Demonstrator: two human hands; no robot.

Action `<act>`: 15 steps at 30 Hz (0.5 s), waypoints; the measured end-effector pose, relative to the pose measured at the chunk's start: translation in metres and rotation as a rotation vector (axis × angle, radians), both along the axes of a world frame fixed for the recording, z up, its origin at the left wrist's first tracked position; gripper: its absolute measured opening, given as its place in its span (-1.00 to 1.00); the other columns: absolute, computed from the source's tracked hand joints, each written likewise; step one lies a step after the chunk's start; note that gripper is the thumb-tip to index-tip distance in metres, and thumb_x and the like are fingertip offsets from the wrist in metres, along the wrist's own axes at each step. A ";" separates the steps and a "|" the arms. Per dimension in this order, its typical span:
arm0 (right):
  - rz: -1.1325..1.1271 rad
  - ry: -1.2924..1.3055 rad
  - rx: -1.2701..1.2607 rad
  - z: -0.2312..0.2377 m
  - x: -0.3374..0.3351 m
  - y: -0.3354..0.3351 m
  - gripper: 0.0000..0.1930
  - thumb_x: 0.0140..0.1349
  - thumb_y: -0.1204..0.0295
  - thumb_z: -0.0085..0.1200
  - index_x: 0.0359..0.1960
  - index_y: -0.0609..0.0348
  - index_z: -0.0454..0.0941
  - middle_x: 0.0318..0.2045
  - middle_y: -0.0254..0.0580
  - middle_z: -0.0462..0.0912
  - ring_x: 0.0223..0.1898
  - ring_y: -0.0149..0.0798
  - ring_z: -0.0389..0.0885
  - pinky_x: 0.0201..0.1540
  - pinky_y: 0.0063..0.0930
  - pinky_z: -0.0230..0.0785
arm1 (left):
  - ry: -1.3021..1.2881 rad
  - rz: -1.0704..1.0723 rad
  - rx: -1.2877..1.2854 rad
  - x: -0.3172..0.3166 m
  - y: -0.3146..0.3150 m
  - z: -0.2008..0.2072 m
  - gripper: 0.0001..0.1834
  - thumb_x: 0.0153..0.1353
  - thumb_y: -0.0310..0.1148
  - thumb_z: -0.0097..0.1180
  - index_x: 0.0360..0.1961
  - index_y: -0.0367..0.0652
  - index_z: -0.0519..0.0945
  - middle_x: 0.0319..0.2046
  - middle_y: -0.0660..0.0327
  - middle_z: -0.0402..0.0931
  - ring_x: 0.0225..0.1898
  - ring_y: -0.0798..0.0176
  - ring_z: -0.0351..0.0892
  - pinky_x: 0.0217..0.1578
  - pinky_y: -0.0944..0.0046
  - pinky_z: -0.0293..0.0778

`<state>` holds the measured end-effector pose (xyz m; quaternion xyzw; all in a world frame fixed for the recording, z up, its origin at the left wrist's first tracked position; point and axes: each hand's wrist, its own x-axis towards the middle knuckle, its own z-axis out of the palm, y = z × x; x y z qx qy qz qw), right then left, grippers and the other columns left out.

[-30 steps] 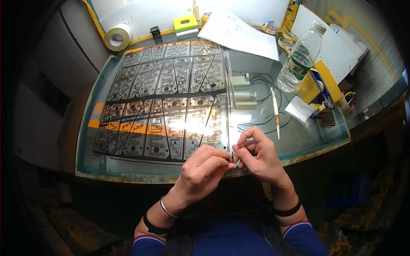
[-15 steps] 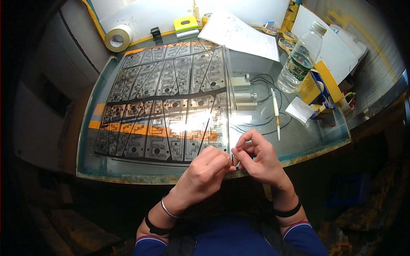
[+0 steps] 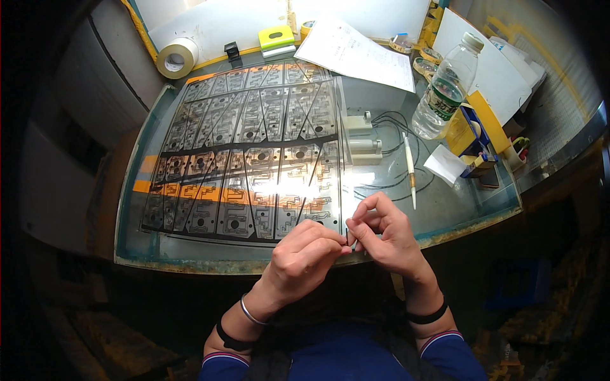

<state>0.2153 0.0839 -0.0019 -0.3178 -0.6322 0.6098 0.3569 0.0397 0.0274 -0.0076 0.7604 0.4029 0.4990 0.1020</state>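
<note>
Large clear film sheets (image 3: 251, 124) printed with dark circuit-like patterns lie overlapped on a glass-topped table (image 3: 381, 174). At their near right corner, my left hand (image 3: 302, 257) is closed in a pinch, with its fingertips on the film. Close against it on the right, my right hand (image 3: 389, 238) has thumb and forefinger pressed together, the other fingers curled. A short, thin dark strip (image 3: 347, 237) shows between the two sets of fingertips. Whatever the right fingertips grip is too small to make out.
Right of the film lie pale fittings with dark cables (image 3: 365, 149) and a white pen-like tool (image 3: 410, 170). Beyond stand a water bottle (image 3: 448, 89) and a blue and yellow tape dispenser (image 3: 480, 136). A tape roll (image 3: 177, 58), green hole punch (image 3: 276, 36) and paper sheet (image 3: 359, 54) line the back.
The upper film has slid slightly toward me and to the right. My left hand's fingers have shifted a little; my right hand stays nearly in place.
</note>
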 end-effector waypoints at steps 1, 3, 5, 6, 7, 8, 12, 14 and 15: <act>-0.001 -0.003 0.004 0.000 0.000 0.000 -0.92 0.29 0.62 -0.03 -0.21 0.28 0.36 -0.43 -0.22 0.58 -0.40 -0.48 0.60 -0.41 -0.63 0.42 | -0.001 -0.007 -0.001 0.000 0.000 0.000 -0.79 -0.13 -0.65 0.36 -0.55 -0.22 0.54 -0.46 0.19 0.60 -0.42 0.21 0.56 -0.43 0.30 0.46; -0.007 -0.019 0.045 -0.003 -0.001 0.000 -0.92 0.29 0.62 -0.02 -0.22 0.29 0.36 -0.43 -0.21 0.58 -0.40 -0.47 0.60 -0.39 -0.61 0.44 | 0.009 -0.016 -0.015 0.001 0.001 0.001 -0.79 -0.12 -0.66 0.35 -0.55 -0.23 0.53 -0.47 0.19 0.58 -0.43 0.20 0.55 -0.44 0.29 0.45; -0.010 -0.036 0.066 -0.003 -0.001 0.000 -0.91 0.28 0.63 -0.02 -0.22 0.30 0.37 -0.42 -0.20 0.59 -0.40 -0.47 0.61 -0.37 -0.59 0.45 | 0.032 -0.021 -0.042 0.002 0.001 0.002 -0.79 -0.12 -0.67 0.34 -0.54 -0.24 0.52 -0.48 0.18 0.57 -0.43 0.19 0.54 -0.44 0.29 0.44; -0.010 -0.045 0.068 -0.003 -0.001 0.000 -0.91 0.28 0.63 -0.02 -0.22 0.30 0.37 -0.42 -0.19 0.60 -0.40 -0.46 0.61 -0.36 -0.58 0.46 | 0.055 -0.028 -0.061 0.001 0.002 0.003 -0.79 -0.12 -0.67 0.34 -0.53 -0.24 0.51 -0.48 0.18 0.56 -0.43 0.19 0.53 -0.44 0.30 0.44; -0.010 -0.054 0.070 -0.003 -0.001 0.000 -0.91 0.28 0.63 -0.02 -0.22 0.31 0.37 -0.42 -0.19 0.60 -0.39 -0.46 0.61 -0.35 -0.57 0.46 | 0.078 -0.035 -0.079 0.001 0.002 0.004 -0.78 -0.12 -0.67 0.34 -0.53 -0.24 0.51 -0.47 0.18 0.56 -0.43 0.18 0.53 -0.43 0.30 0.44; -0.008 -0.045 0.071 -0.004 -0.001 0.000 -0.91 0.28 0.62 -0.02 -0.22 0.30 0.37 -0.42 -0.20 0.59 -0.40 -0.47 0.60 -0.36 -0.58 0.46 | 0.101 -0.042 -0.097 0.000 0.002 0.004 -0.78 -0.13 -0.67 0.34 -0.52 -0.24 0.50 -0.47 0.18 0.56 -0.43 0.18 0.53 -0.43 0.30 0.43; 0.010 0.020 0.012 -0.002 0.000 0.000 -0.92 0.30 0.59 -0.02 -0.21 0.26 0.36 -0.45 -0.25 0.56 -0.41 -0.49 0.58 -0.41 -0.62 0.43 | -0.036 -0.066 -0.206 -0.005 -0.002 0.007 -0.83 -0.02 -0.60 0.30 -0.41 -0.26 0.54 -0.45 0.19 0.53 -0.40 0.18 0.49 -0.38 0.25 0.41; 0.005 0.037 -0.021 0.000 0.002 0.000 -0.92 0.31 0.58 -0.03 -0.21 0.24 0.36 -0.46 -0.28 0.55 -0.42 -0.51 0.57 -0.43 -0.64 0.41 | -0.180 -0.045 -0.305 -0.005 -0.003 0.012 -0.84 -0.02 -0.57 0.33 -0.39 -0.25 0.60 -0.46 0.21 0.53 -0.39 0.21 0.49 -0.36 0.27 0.41; -0.002 0.035 -0.025 0.000 0.002 0.000 -0.93 0.32 0.57 -0.03 -0.21 0.23 0.36 -0.46 -0.29 0.54 -0.42 -0.51 0.56 -0.44 -0.65 0.41 | -0.183 -0.025 -0.317 -0.005 -0.002 0.010 -0.85 -0.02 -0.56 0.33 -0.39 -0.23 0.62 -0.45 0.22 0.53 -0.39 0.23 0.49 -0.35 0.28 0.41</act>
